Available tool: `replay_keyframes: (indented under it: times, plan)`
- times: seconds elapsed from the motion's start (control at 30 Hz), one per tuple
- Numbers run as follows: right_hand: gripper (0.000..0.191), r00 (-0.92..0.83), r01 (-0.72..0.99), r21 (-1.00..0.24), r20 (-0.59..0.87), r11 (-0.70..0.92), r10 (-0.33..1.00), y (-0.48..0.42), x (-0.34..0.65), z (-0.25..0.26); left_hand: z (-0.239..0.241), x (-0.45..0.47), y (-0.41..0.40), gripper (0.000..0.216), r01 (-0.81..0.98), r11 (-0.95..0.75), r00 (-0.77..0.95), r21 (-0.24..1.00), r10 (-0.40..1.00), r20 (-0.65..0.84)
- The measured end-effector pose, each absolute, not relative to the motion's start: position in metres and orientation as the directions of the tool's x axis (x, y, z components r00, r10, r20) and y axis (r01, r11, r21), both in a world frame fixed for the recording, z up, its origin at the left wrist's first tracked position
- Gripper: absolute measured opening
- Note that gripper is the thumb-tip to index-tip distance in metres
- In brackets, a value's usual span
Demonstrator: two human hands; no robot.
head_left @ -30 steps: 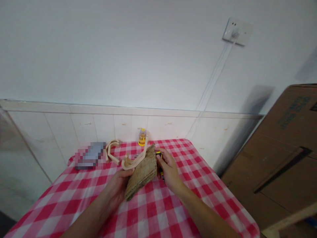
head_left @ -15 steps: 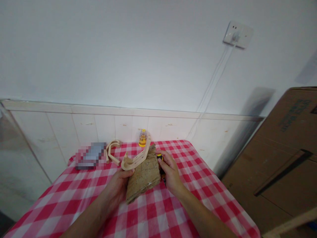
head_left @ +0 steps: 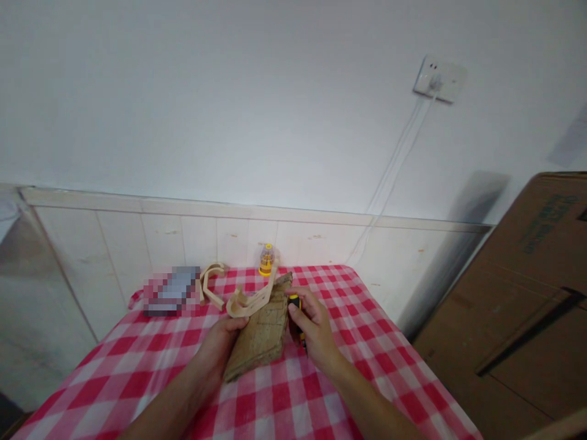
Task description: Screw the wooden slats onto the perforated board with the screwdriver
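Note:
A rough brown wooden board [head_left: 259, 342] is tilted above the table, gripped at its left edge by my left hand [head_left: 219, 342]. The thumb of that hand presses near a pale wooden hook [head_left: 252, 304], which has a curved end and lies against the board's upper face. On the board's right side, my right hand [head_left: 316, 327] is closed around a screwdriver [head_left: 296, 301] with a black and yellow handle. Its lower end points down past the fingers, and the tip is too small to make out. Part of the handle is hidden by the fingers.
A red-and-white checked cloth [head_left: 257, 409] covers the table. Behind my hands stand another curved wooden piece [head_left: 211, 293], a yellow-capped bit holder [head_left: 266, 260] and a blurred grey flat object [head_left: 172, 290]. A large cardboard box [head_left: 509, 318] leans at the right; cords hang from a wall socket [head_left: 439, 79].
The board has turned and tilted a little, its lower corner shifting left. My right hand stays around the screwdriver, slightly apart from the board's edge. The view has shifted slightly.

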State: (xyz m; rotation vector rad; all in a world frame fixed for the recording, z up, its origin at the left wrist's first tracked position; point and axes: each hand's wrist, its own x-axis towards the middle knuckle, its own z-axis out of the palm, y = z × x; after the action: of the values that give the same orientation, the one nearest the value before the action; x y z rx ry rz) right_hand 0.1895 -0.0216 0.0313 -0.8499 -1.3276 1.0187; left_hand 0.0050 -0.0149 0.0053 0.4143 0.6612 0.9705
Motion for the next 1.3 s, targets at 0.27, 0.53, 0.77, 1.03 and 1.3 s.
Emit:
replay_keyframes:
  times: [0.27,0.53,0.77,1.03,1.3]
  plan:
    - [0.031,0.002,-0.097,-0.939,0.332,0.331,0.943,-0.018,0.191,0.032,0.007,0.008,-0.019,0.050,-0.607,0.547,0.418,0.577,0.837,-0.353]
    - [0.031,-0.007,-0.141,-0.947,0.294,0.290,0.956,-0.017,0.191,0.031,0.006,0.008,-0.018,0.048,-0.625,0.531,0.417,0.572,0.846,-0.331]
    - [0.028,0.000,-0.143,-0.943,0.302,0.299,0.953,-0.016,0.191,0.028,0.007,0.007,-0.018,0.043,-0.601,0.548,0.426,0.582,0.836,-0.347]
    - [0.024,0.032,-0.156,-0.926,0.344,0.345,0.938,-0.013,0.194,0.029,0.016,0.012,-0.021,0.053,-0.603,0.424,0.261,0.676,0.905,-0.335]
    - [0.018,-0.013,-0.219,-0.947,0.243,0.234,0.970,-0.013,0.195,0.026,0.014,0.011,-0.021,0.051,-0.634,0.258,0.131,0.729,0.965,-0.228]
